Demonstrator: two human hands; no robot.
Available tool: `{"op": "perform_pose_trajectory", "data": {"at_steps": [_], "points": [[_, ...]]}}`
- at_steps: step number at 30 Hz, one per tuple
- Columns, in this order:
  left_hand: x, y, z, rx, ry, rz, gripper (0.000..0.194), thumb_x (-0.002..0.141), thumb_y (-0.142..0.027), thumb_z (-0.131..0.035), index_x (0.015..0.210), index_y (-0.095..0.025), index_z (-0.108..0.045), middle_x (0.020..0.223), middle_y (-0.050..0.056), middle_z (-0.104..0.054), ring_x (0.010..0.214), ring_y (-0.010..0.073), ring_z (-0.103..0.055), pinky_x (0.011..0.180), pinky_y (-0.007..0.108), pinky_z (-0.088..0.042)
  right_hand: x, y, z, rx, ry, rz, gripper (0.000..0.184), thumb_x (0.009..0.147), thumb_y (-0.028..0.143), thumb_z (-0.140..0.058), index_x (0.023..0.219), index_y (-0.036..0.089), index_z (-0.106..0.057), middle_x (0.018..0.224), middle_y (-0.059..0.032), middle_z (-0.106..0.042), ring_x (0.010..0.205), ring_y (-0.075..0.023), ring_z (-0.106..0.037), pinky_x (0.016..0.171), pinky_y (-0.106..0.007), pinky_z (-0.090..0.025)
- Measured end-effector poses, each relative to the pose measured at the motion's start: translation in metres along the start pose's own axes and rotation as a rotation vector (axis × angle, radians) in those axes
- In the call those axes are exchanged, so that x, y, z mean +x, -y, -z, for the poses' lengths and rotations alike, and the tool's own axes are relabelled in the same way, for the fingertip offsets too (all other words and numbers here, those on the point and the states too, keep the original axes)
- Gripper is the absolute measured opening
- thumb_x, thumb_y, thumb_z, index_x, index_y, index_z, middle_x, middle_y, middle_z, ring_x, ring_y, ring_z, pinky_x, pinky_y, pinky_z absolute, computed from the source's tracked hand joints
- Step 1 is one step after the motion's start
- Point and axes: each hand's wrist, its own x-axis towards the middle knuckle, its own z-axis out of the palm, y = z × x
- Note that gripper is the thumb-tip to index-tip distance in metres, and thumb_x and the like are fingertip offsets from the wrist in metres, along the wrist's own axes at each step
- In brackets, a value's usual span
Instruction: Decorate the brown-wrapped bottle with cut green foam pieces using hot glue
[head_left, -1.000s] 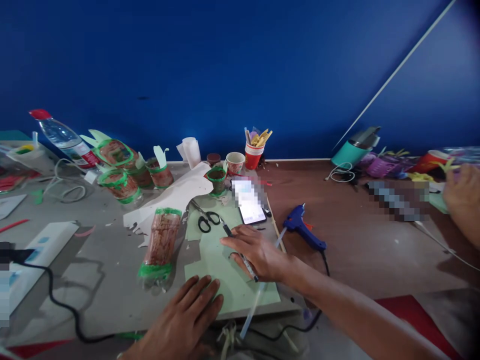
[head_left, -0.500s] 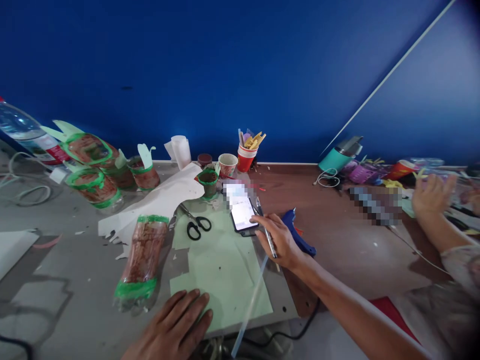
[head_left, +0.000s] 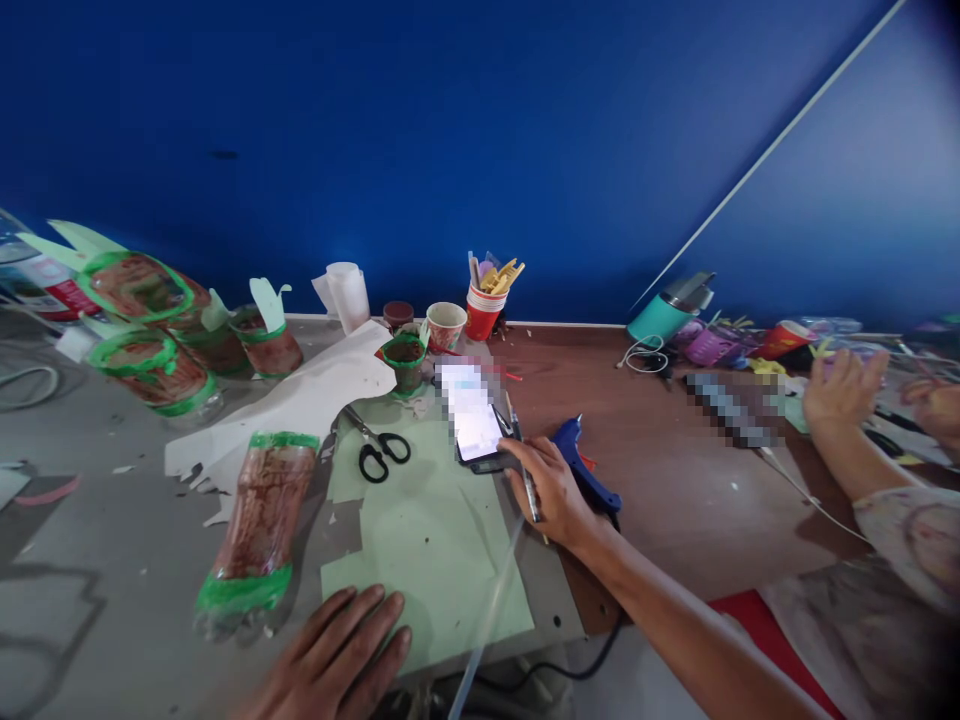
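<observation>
My left hand [head_left: 341, 650] lies flat with its fingers stretched out, at the near edge of pale green paper sheets [head_left: 427, 540]. In my right hand [head_left: 555, 490] is a pen [head_left: 531, 492], while the index finger reaches to the lower part of a lit phone [head_left: 476, 425]. Black-handled scissors [head_left: 382, 455] rest on the paper left of the phone. Just right of my right hand sits a blue glue gun [head_left: 589, 470]. A translucent glue stick [head_left: 487, 615] slants over the paper's right side. A brown-painted plastic bottle piece with green ends [head_left: 266, 510] lies on the left.
Several brown and green bottle pieces [head_left: 154, 370] stand at the back left, beside cut white paper [head_left: 315, 385]. A red cup with wooden cutlery [head_left: 486, 310] and a patterned cup [head_left: 446, 327] are by the wall. Another person's hand [head_left: 847, 400] is at the right, near a second phone [head_left: 735, 408].
The view has turned slightly right, so things on the table appear farther left. My right index finger stays at the phone, and my left hand remains flat.
</observation>
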Motion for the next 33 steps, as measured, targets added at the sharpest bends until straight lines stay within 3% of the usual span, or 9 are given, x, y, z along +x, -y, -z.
{"op": "perform_pose_trajectory", "data": {"at_steps": [9,15,20,23,28,33], "points": [[0.000,0.001,0.001,0.019,0.014,-0.018,0.051,0.080,-0.026,-0.061,0.130,-0.026,-0.053,0.136,0.001,-0.053,0.126,0.0235,-0.040,0.112,0.037,-0.021,0.000,-0.001,-0.002,-0.069,0.010,0.019,0.038,0.086,0.013,-0.050,0.124,0.016,-0.054,0.092,-0.0116,-0.068,0.091,-0.0286,-0.054,0.080,-0.044,-0.047],[0.000,-0.002,0.001,-0.003,0.017,0.017,0.051,0.078,-0.032,-0.065,0.128,-0.027,-0.054,0.136,0.001,-0.053,0.127,0.0239,-0.037,0.116,0.040,-0.007,-0.001,-0.002,0.000,-0.042,-0.049,0.018,0.038,0.087,0.013,-0.050,0.124,0.019,-0.053,0.096,-0.0107,-0.069,0.088,-0.0269,-0.057,0.081,-0.043,-0.047],[-0.003,-0.003,0.000,0.006,0.037,0.007,0.057,0.077,-0.029,-0.066,0.132,-0.026,-0.051,0.138,0.003,-0.051,0.128,0.0237,-0.037,0.115,0.039,-0.013,0.000,0.003,0.005,0.005,-0.056,0.007,0.037,0.088,0.014,-0.050,0.125,0.020,-0.052,0.100,-0.0102,-0.069,0.089,-0.0256,-0.059,0.082,-0.042,-0.048],[-0.005,-0.006,-0.002,-0.003,0.071,0.055,0.056,0.080,-0.031,-0.064,0.133,-0.026,-0.048,0.140,0.003,-0.049,0.129,0.0230,-0.038,0.115,0.039,-0.016,0.001,0.013,0.014,0.095,-0.025,-0.010,0.039,0.089,0.015,-0.049,0.127,0.022,-0.049,0.102,-0.0089,-0.070,0.090,-0.0247,-0.061,0.081,-0.040,-0.049],[-0.002,-0.007,0.000,-0.003,0.025,0.042,0.051,0.082,-0.034,-0.063,0.131,-0.024,-0.052,0.136,0.003,-0.053,0.127,0.0229,-0.041,0.118,0.039,-0.006,-0.005,0.045,0.027,0.356,0.046,-0.068,0.037,0.092,0.018,-0.045,0.129,0.024,-0.044,0.102,-0.0080,-0.070,0.090,-0.0220,-0.065,0.079,-0.036,-0.051],[-0.001,-0.008,0.006,-0.014,0.009,0.011,0.038,0.088,-0.036,-0.058,0.124,-0.022,-0.056,0.129,0.004,-0.058,0.121,0.0218,-0.048,0.117,0.040,-0.013,-0.014,0.079,0.017,0.423,0.141,0.003,0.043,0.089,0.014,-0.047,0.130,0.023,-0.042,0.107,-0.0094,-0.069,0.099,-0.0226,-0.064,0.084,-0.037,-0.052]]}}
